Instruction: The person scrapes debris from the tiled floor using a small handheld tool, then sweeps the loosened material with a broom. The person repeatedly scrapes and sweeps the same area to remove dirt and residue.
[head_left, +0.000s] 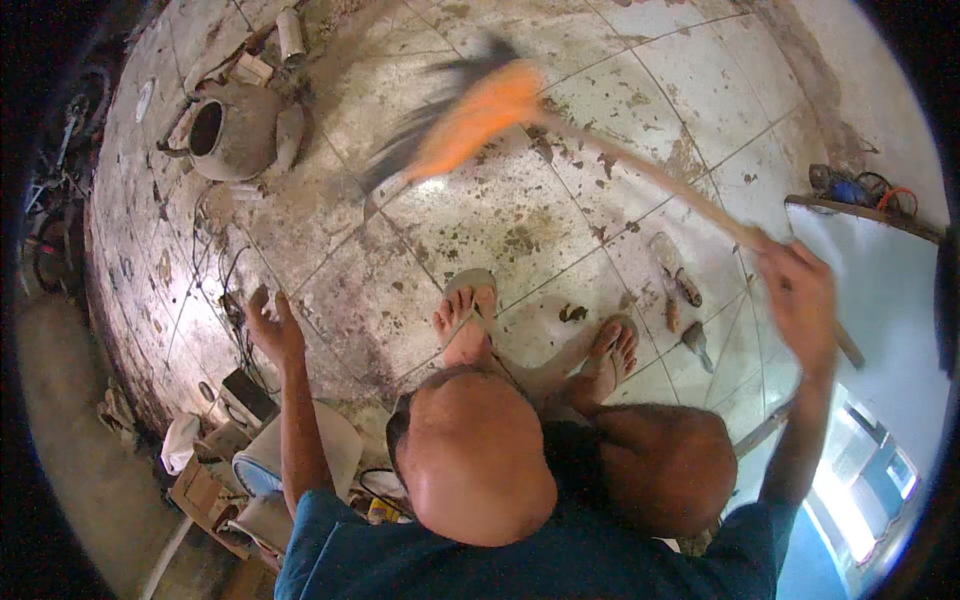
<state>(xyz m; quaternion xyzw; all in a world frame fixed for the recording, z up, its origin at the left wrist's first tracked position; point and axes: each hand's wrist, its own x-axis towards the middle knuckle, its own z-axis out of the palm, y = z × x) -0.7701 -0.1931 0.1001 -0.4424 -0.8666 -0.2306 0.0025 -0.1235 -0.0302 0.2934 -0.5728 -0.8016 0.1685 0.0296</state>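
My right hand (796, 300) is closed around the wooden handle of a broom (480, 116), whose orange head and dark bristles are blurred over the tiled floor ahead. Dirt flecks and flakes lie scattered on the tiles (517, 240) below the broom head. My left hand (276, 322) hangs at the left with its fingers apart and slightly curled, holding nothing, near some dark cables (236, 322). Between the hands are my two feet in flip-flops. To the right of the feet lie a paintbrush (697, 345) and some small elongated items (673, 289).
A round clay-coloured pot (244, 131) sits at the upper left, beside a cylindrical container (290, 34). Buckets and boxes (202, 487) crowd the lower left. A bicycle (56, 180) stands at the far left. A pale blue surface (877, 277) with objects along its edge is at the right.
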